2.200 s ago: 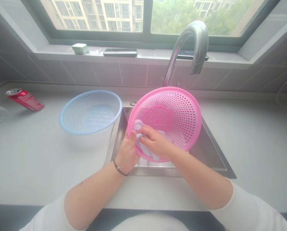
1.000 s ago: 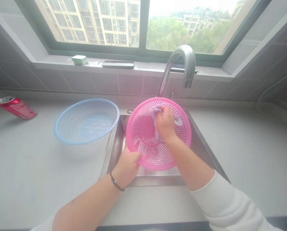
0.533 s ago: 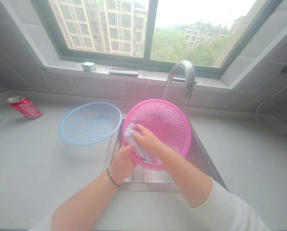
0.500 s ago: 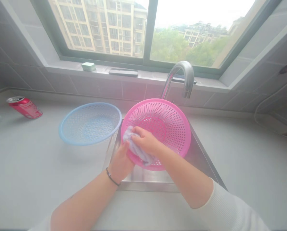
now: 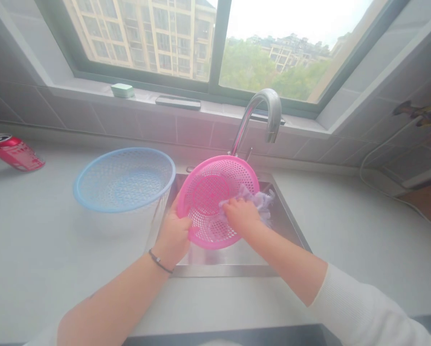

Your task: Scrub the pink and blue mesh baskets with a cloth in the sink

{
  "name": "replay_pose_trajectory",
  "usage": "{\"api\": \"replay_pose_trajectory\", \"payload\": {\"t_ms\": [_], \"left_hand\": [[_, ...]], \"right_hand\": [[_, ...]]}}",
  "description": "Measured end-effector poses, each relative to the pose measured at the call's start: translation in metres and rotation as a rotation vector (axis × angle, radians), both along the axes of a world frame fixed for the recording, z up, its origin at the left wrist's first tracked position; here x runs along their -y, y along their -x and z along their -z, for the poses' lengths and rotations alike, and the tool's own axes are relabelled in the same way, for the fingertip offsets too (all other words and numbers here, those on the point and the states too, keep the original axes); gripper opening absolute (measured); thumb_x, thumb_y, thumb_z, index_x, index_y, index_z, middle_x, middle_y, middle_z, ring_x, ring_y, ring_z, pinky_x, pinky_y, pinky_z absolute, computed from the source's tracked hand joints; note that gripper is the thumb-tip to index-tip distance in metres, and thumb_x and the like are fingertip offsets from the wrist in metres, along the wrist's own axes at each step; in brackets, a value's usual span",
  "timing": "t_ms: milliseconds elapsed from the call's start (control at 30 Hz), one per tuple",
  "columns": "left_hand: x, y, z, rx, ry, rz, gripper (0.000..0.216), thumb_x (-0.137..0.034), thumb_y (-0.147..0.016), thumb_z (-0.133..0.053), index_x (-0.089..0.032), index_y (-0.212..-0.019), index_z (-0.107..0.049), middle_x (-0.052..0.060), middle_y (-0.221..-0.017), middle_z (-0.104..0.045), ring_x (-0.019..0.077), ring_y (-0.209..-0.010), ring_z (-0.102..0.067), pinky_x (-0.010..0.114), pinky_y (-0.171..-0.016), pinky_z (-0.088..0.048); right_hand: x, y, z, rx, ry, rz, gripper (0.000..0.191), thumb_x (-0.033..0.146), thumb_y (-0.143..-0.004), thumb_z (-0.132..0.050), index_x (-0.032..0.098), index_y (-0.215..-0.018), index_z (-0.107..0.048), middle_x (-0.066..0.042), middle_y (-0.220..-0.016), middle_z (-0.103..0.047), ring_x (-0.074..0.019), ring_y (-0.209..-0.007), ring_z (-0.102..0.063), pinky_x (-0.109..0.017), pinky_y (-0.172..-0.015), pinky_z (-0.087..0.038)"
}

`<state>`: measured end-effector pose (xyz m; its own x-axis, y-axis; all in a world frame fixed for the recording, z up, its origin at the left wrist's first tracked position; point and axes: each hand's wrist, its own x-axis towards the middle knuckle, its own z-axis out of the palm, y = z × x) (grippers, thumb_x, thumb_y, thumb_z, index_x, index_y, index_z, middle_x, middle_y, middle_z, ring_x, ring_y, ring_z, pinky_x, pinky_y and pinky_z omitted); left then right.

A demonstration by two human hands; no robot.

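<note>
A round pink plastic colander (image 5: 211, 192), full of small holes, is held tilted over the steel sink (image 5: 287, 211). My left hand (image 5: 174, 235) is closed round its left rim, thumb on the inside. A pale lilac cloth (image 5: 260, 202) is bunched under my right hand (image 5: 242, 216), which presses it against the colander's right side. Part of the cloth hangs past the rim. The right fingertips are partly hidden in the cloth.
A blue colander (image 5: 125, 180) stands on the white counter (image 5: 103, 254) left of the sink. A curved chrome faucet (image 5: 269, 110) rises behind it. A red can (image 5: 15, 153) leans at far left. On the windowsill lie a green soap-like block (image 5: 122, 90) and a flat dark object (image 5: 178, 102).
The pink colander has turned and tilted, its right side lower and farther from the faucet. My right hand has moved right with the cloth, from the colander's left rim to its right side.
</note>
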<state>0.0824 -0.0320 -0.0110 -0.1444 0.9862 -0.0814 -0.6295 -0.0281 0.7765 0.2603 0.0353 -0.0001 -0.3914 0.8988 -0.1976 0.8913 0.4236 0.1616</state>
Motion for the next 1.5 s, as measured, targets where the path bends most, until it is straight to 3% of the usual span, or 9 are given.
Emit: {"api": "replay_pose_trajectory", "payload": {"t_ms": [133,300,400,600,767,967,1233,1333,1500], "left_hand": [[0.0,-0.002,0.007,-0.035,-0.051,-0.067,0.085,0.004,-0.06,-0.062,-0.033,-0.137,-0.068,0.002,-0.143,-0.07,0.0269,-0.141,-0.059,0.037,-0.113,-0.053],[-0.002,-0.004,0.023,-0.057,-0.037,-0.067,0.086,0.002,-0.062,-0.06,-0.03,-0.142,-0.064,0.005,-0.144,-0.069,0.0265,-0.133,-0.064,0.041,-0.114,-0.052],[-0.005,0.0,0.028,-0.076,-0.047,-0.101,0.086,0.001,-0.062,-0.062,-0.031,-0.142,-0.062,0.005,-0.146,-0.067,0.0255,-0.131,-0.066,0.04,-0.111,-0.054],[-0.006,0.003,0.023,-0.065,-0.074,-0.1,0.086,0.0,-0.061,-0.061,-0.03,-0.141,-0.064,0.007,-0.137,-0.072,0.0299,-0.124,-0.07,0.043,-0.103,-0.059],[-0.002,0.002,0.018,-0.12,-0.019,-0.106,0.095,0.001,-0.058,-0.057,-0.033,-0.146,-0.061,0.002,-0.159,-0.057,0.0292,-0.148,-0.051,0.042,-0.116,-0.051],[0.003,-0.001,0.022,-0.078,0.055,-0.033,0.102,0.001,-0.062,-0.06,-0.038,-0.155,-0.051,0.003,-0.15,-0.064,0.0285,-0.133,-0.063,0.041,-0.103,-0.06],[0.001,-0.006,0.03,-0.02,-0.015,-0.008,0.091,0.003,-0.059,-0.059,-0.034,-0.142,-0.063,0.003,-0.137,-0.072,0.0258,-0.131,-0.066,0.043,-0.113,-0.053],[-0.001,0.0,0.023,-0.005,-0.022,-0.033,0.083,0.001,-0.061,-0.063,-0.031,-0.137,-0.065,0.005,-0.134,-0.073,0.0286,-0.125,-0.07,0.046,-0.107,-0.057],[0.001,0.001,0.016,-0.055,-0.008,-0.011,0.088,0.0,-0.059,-0.063,-0.031,-0.142,-0.063,0.007,-0.14,-0.07,0.0324,-0.137,-0.062,0.048,-0.114,-0.053]], "right_hand": [[-0.001,0.005,0.011,-0.132,-0.047,0.136,0.032,0.03,-0.102,-0.05,0.019,-0.125,-0.069,-0.019,-0.126,-0.071,-0.0362,-0.118,-0.067,-0.046,-0.089,-0.051],[0.014,0.044,0.026,-0.73,0.355,0.227,0.03,0.036,-0.092,-0.064,0.021,-0.117,-0.071,-0.008,-0.116,-0.078,-0.0266,-0.106,-0.072,-0.036,-0.088,-0.051],[0.018,0.059,0.023,-0.961,0.453,0.285,0.033,0.035,-0.09,-0.066,0.026,-0.121,-0.071,-0.003,-0.118,-0.078,-0.0217,-0.101,-0.073,-0.031,-0.083,-0.051],[0.013,0.044,0.015,-0.461,0.217,0.158,0.032,0.032,-0.091,-0.062,0.025,-0.122,-0.068,-0.009,-0.112,-0.076,-0.029,-0.1,-0.072,-0.039,-0.08,-0.05],[0.006,0.009,0.01,-0.015,-0.053,0.05,0.038,0.03,-0.094,-0.061,0.022,-0.13,-0.066,-0.021,-0.145,-0.06,-0.0399,-0.133,-0.056,-0.056,-0.098,-0.044],[0.02,-0.003,0.014,-0.066,0.157,0.129,0.051,0.02,-0.087,-0.064,0.025,-0.138,-0.064,-0.017,-0.132,-0.067,-0.0373,-0.126,-0.061,-0.047,-0.092,-0.048],[0.024,0.038,0.031,-0.783,0.353,0.104,0.053,0.021,-0.083,-0.066,0.028,-0.135,-0.069,-0.004,-0.128,-0.074,-0.0235,-0.114,-0.069,-0.032,-0.094,-0.051],[0.02,0.04,0.026,-0.667,0.297,0.019,0.039,0.027,-0.085,-0.065,0.029,-0.122,-0.074,-0.005,-0.119,-0.073,-0.0247,-0.107,-0.068,-0.033,-0.086,-0.05],[0.007,0.008,0.021,-0.148,0.035,0.009,0.023,0.022,-0.089,-0.062,0.026,-0.106,-0.077,-0.01,-0.112,-0.071,-0.0264,-0.098,-0.067,-0.035,-0.076,-0.045]]}}
